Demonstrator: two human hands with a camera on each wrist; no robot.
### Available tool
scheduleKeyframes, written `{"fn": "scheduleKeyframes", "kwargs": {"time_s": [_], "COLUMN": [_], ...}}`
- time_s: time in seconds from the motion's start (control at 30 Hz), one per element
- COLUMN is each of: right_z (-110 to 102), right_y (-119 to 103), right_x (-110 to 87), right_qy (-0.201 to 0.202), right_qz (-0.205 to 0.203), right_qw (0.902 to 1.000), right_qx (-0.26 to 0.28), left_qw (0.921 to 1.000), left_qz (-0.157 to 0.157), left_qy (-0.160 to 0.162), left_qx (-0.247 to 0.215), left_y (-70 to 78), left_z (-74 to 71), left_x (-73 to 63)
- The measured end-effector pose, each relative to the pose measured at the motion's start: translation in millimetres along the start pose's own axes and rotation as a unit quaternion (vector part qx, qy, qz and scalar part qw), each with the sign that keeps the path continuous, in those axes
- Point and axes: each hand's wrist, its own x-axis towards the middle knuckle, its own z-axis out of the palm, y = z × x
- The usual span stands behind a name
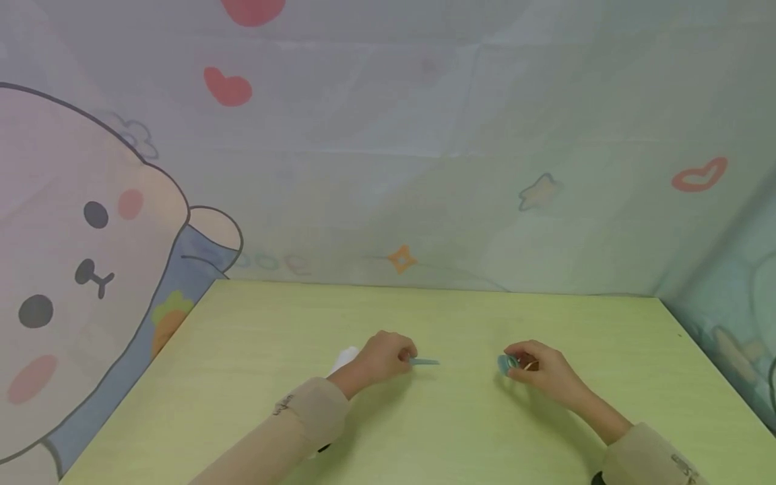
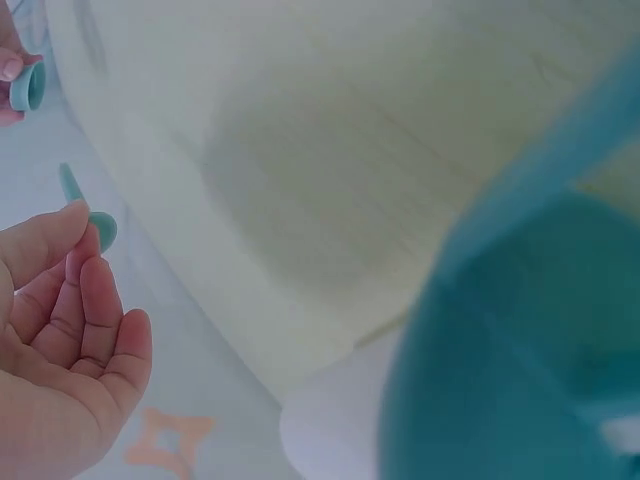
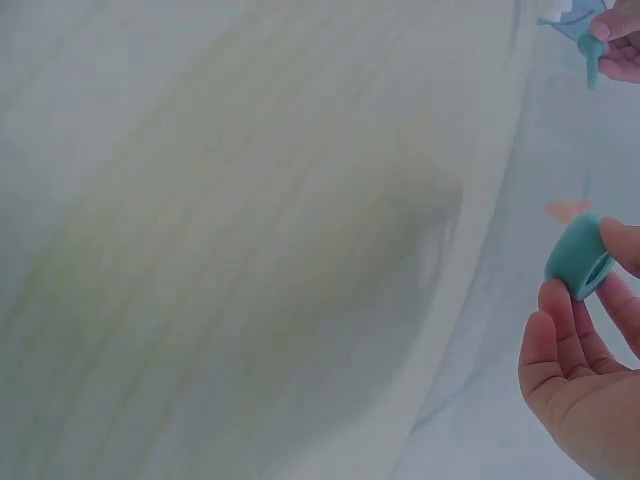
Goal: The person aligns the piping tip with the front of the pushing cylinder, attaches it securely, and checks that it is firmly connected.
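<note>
My left hand (image 1: 383,357) pinches a small teal piece (image 1: 424,362) between thumb and fingertips above the table. In the left wrist view this teal piece has a thin stem (image 2: 70,184) on one side and a rounded end (image 2: 104,231) on the other. To the right, my right hand (image 1: 548,367) grips a short, round teal piece (image 1: 508,365) with thumb and fingers. Seen from the right wrist, that round teal piece (image 3: 578,258) is hollow, like a small cup or ring. The two pieces are apart, with their facing sides across a gap.
A white object (image 1: 345,357) lies behind my left wrist, partly hidden. A large blurred teal shape (image 2: 500,330) fills the right of the left wrist view; its kind is unclear. The pale green table (image 1: 461,431) ends at a printed cloth backdrop (image 1: 388,188).
</note>
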Motion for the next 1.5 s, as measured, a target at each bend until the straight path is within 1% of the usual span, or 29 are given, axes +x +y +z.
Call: {"fn": "scheduleKeyframes", "kwargs": {"time_s": [0.23,0.33,0.47,0.6,0.77,0.97,1.27,1.5], "right_z": [6,9,13,16,19,21,28,33], "right_y": [-7,-10,-18,-25,-32,-38,-44,-46], "right_x": [2.0,2.3,2.3,3.0,3.6,3.3,3.2,4.2], "right_qy": [0.000,0.000,-0.003,-0.010,-0.019,-0.033,-0.047,-0.061], "right_qz": [-0.009,-0.020,-0.032,-0.032,-0.036,-0.053,-0.073,-0.071], "right_qw": [0.9994,0.9985,0.9957,0.9922,0.9879,0.9830,0.9747,0.9694], "right_qx": [0.034,0.052,0.087,0.120,0.149,0.173,0.206,0.227], "left_qw": [0.9997,0.9994,0.9987,0.9982,0.9976,0.9972,0.9962,0.9953], "left_qz": [0.002,0.006,0.015,0.021,0.018,0.016,0.030,0.028], "left_qy": [-0.002,-0.003,-0.002,-0.003,-0.008,-0.004,0.009,0.012], "left_qx": [-0.023,-0.035,-0.049,-0.056,-0.066,-0.073,-0.082,-0.092], "left_y": [6.9,10.2,14.1,18.6,24.6,27.6,32.3,34.1], "left_z": [-6.6,-8.2,-7.2,-5.2,-4.7,-4.2,-2.2,1.6], "left_x": [-4.8,-5.3,-4.7,-4.5,-5.9,-7.0,-8.7,-9.4]}}
